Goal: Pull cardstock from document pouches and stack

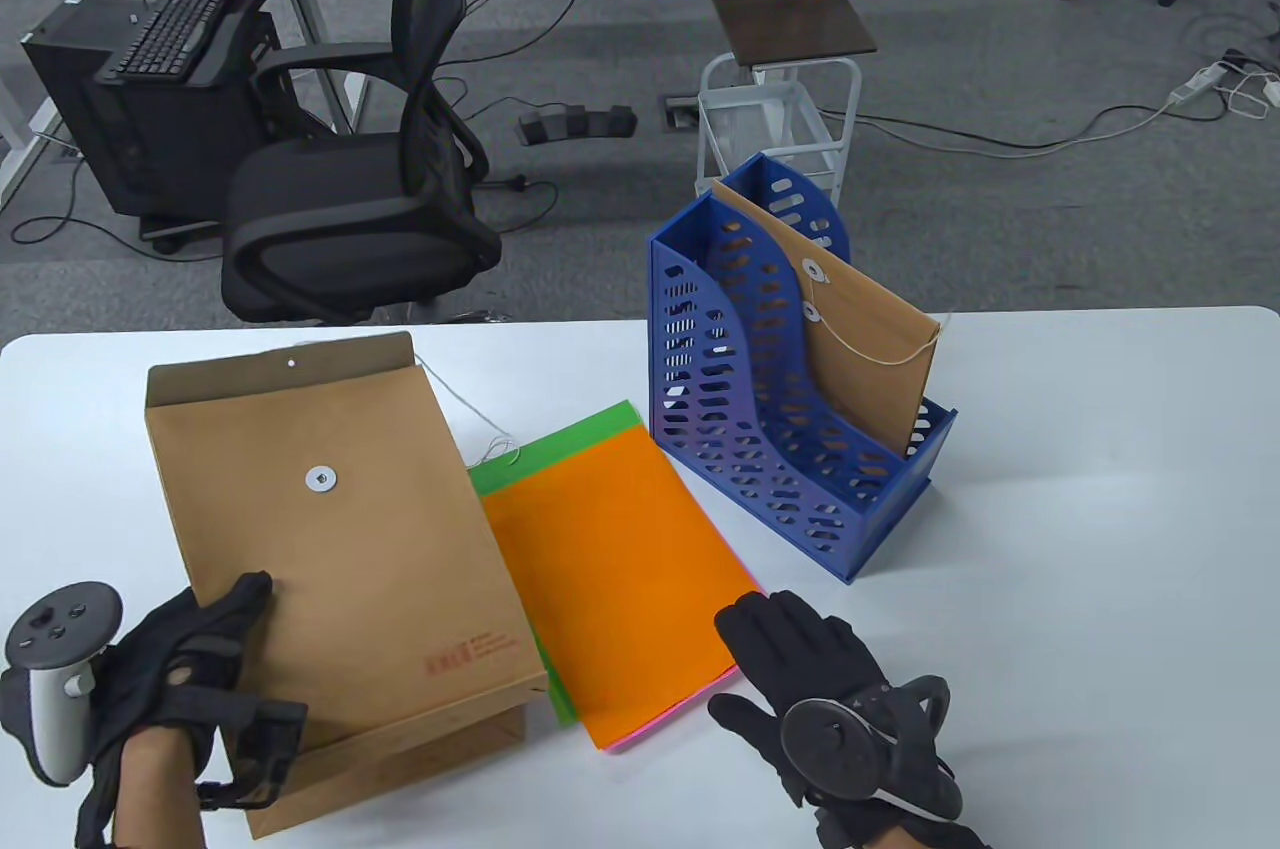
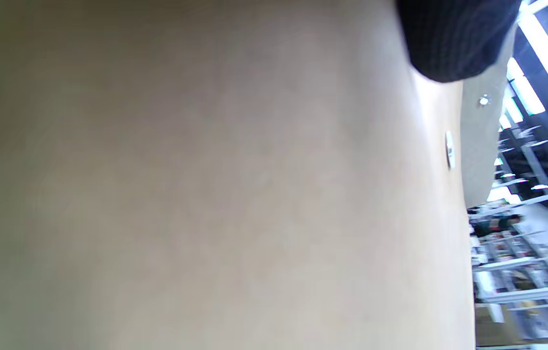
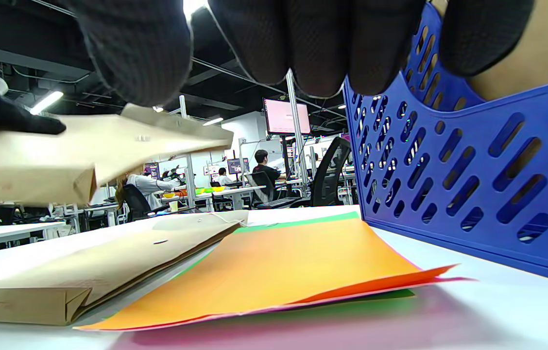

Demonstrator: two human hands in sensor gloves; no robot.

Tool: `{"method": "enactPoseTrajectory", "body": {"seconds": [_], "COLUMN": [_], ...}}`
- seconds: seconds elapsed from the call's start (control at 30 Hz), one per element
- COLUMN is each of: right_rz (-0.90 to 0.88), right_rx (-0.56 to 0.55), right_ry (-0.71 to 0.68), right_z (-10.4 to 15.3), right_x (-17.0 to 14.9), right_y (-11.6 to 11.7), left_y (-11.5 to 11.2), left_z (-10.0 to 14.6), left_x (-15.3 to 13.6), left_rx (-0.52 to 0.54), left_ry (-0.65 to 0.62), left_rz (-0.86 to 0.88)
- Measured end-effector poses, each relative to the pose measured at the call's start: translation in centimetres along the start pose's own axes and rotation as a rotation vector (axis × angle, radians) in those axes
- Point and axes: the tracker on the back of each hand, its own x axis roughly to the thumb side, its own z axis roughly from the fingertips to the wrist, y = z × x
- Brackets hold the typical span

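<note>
My left hand (image 1: 190, 659) grips a brown kraft pouch (image 1: 330, 529) by its near left edge, thumb on top, and holds it lifted and tilted above a second brown pouch (image 1: 400, 769) that lies on the table. The held pouch's flap is open at the far end. It fills the left wrist view (image 2: 230, 184) and shows raised in the right wrist view (image 3: 84, 155). A cardstock stack (image 1: 620, 559), orange on top of green and pink, lies beside the pouches. My right hand (image 1: 800, 659) is open with fingers stretched out, just above the stack's near right corner.
A blue slotted file holder (image 1: 780, 429) stands at the back right of the stack, with another brown pouch (image 1: 870, 349) upright in it. The white table (image 1: 1100, 539) ends near an office chair (image 1: 370, 189) beyond its far edge.
</note>
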Motion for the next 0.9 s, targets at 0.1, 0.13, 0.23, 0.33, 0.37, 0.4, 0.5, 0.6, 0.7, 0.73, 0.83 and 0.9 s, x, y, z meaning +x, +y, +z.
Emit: {"method": "enactPoseTrajectory", "body": {"seconds": [0.1, 0.13, 0.23, 0.33, 0.37, 0.4, 0.5, 0.6, 0.7, 0.73, 0.83, 0.9], "right_rz": [0.012, 0.023, 0.022, 0.024, 0.024, 0.021, 0.014, 0.006, 0.003, 0.002, -0.018, -0.029], "right_rx": [0.020, 0.015, 0.007, -0.001, -0.001, 0.001, 0.013, 0.013, 0.006, 0.006, 0.006, 0.016], "right_ry": [-0.034, -0.042, -0.062, -0.070, -0.069, -0.069, -0.064, -0.066, -0.070, -0.070, -0.052, -0.027], "right_z": [0.0, 0.0, 0.1, 0.2, 0.2, 0.2, 0.1, 0.1, 0.2, 0.2, 0.2, 0.2], "right_x": [0.4, 0.7, 1.2, 1.3, 1.3, 1.3, 1.2, 1.3, 1.5, 1.6, 1.4, 1.0], "right_y": [0.1, 0.1, -0.1, -0.2, -0.2, -0.2, -0.1, -0.2, -0.2, -0.2, -0.2, -0.2], "left_y": [-1.0, -1.4, -2.3, -3.0, -3.1, -3.3, -3.9, -4.2, -5.2, -5.7, -8.6, -10.8], "left_z": [-1.2, -1.6, -2.7, -3.2, -3.3, -3.4, -3.3, -2.6, -0.2, 0.7, 5.4, 8.0], "left_x": [-0.9, -1.3, -2.5, -2.8, -2.9, -3.1, -3.2, -1.5, 2.5, 3.6, 7.2, 7.7], "left_rx": [0.066, 0.071, 0.082, 0.249, 0.273, 0.306, 0.395, 0.422, 0.415, 0.408, 0.340, 0.296], "left_ry": [0.053, 0.075, 0.157, 0.269, 0.316, 0.384, 0.449, 0.330, 0.027, -0.076, -0.431, -0.598], "left_rz": [-0.132, -0.182, -0.222, -0.572, -0.659, -0.744, -0.952, -0.983, -0.746, -0.686, -0.451, -0.284]}}
